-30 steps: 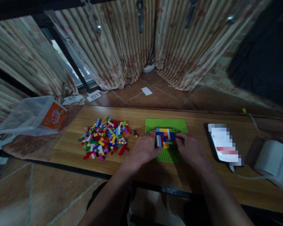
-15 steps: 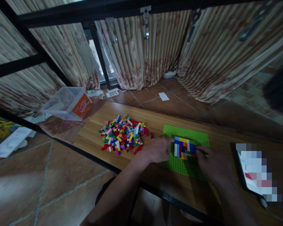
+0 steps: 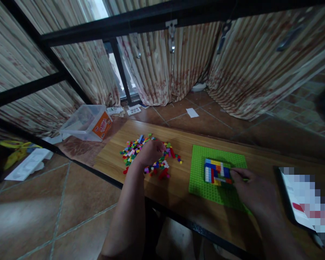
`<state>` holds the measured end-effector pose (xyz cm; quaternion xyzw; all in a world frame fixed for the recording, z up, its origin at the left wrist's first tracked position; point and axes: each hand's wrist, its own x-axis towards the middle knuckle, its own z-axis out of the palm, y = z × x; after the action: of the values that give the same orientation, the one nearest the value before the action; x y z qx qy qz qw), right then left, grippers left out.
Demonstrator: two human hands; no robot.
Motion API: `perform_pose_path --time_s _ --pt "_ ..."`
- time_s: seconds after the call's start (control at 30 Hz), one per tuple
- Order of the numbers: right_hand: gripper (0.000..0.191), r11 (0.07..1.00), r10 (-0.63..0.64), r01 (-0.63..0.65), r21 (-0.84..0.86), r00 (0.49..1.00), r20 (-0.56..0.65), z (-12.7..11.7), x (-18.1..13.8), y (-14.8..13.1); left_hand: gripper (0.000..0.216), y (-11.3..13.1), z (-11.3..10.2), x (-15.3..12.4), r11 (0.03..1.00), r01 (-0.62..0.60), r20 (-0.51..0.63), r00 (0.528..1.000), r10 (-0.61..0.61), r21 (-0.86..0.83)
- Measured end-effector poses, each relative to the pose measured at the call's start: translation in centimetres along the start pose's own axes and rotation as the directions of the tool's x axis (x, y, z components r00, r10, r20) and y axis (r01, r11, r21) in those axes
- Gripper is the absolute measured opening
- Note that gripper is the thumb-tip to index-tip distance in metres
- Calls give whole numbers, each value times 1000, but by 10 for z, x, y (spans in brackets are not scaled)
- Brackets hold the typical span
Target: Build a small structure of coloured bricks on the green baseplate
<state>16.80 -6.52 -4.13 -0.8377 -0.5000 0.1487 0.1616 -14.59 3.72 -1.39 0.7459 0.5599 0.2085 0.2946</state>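
The left hand point(image 3: 151, 151) lies palm down on the pile of loose bricks point(image 3: 148, 159), fingers curled into the heap; whether it pinches a brick cannot be told, since the fingertips are buried among the pieces. The pile sits on the wooden surface point(image 3: 178, 180), at about 9 o'clock from the green baseplate point(image 3: 203, 180) and well apart from it.

The right hand point(image 3: 250, 189) rests on the baseplate's 3 o'clock edge, fingers loosely bent and close together, fingertips touching the 3 o'clock side of the brick block point(image 3: 216, 172). That block, a flat patch of blue, white, red, yellow and orange bricks, stands on the baseplate a little toward its 12 o'clock half. The hand's grip on it is not clear; it presses or steadies rather than visibly pinching.

At 3 o'clock from the baseplate, near the surface's edge, lies a phone point(image 3: 306, 202), its screen blurred. At 10 o'clock from the pile, off the wooden surface, a clear plastic tub point(image 3: 82, 122) with an orange label lies tilted. Beyond the surface, at 12 o'clock, striped curtains point(image 3: 157, 68) hang down to a tiled floor point(image 3: 184, 112), where a white scrap of paper point(image 3: 192, 113) lies.
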Motion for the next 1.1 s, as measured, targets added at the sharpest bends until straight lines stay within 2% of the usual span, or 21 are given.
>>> perform_pose_path --time_s 0.1,0.23,0.37,0.5,0.6,0.7,0.8,0.87,0.97,1.1 --pt "43 1000 -14 14 11 1000 -28 -1 0 0 24 1 -5 -7 993 61 64 996 -68 99" --pt "44 998 -53 53 14 998 -22 -1 -1 3 26 6 -3 -9 978 67 100 991 -88 196" --pt "44 998 -49 50 33 998 -24 -1 -2 2 20 9 0 -8 972 96 105 987 -121 217" --pt "42 998 -42 44 51 999 -32 -2 -1 1 16 9 -3 -9 983 76 78 993 -90 170" --pt "41 997 -45 48 66 998 -51 -3 -1 1 12 10 -5 -9 995 52 88 994 -60 89" --pt "40 994 -34 43 104 996 -84 -4 -3 -2 10 15 -5 -8 997 13 105 995 -4 -82" --pt "39 977 -35 61 203 991 -131 -5 -5 -7 15 24 2 -5 943 -6 120 992 49 -334" --pt "38 953 -58 106 283 983 -172 -5 -7 -11 21 31 11 -3 884 29 130 991 36 -467" --pt "35 884 -118 199 422 970 -211 -4 -12 -16 27 44 29 0 818 98 193 981 16 -566" --pt "27 701 -297 349 622 936 -190 -4 -19 -22 29 63 54 0 755 172 340 938 71 -632"
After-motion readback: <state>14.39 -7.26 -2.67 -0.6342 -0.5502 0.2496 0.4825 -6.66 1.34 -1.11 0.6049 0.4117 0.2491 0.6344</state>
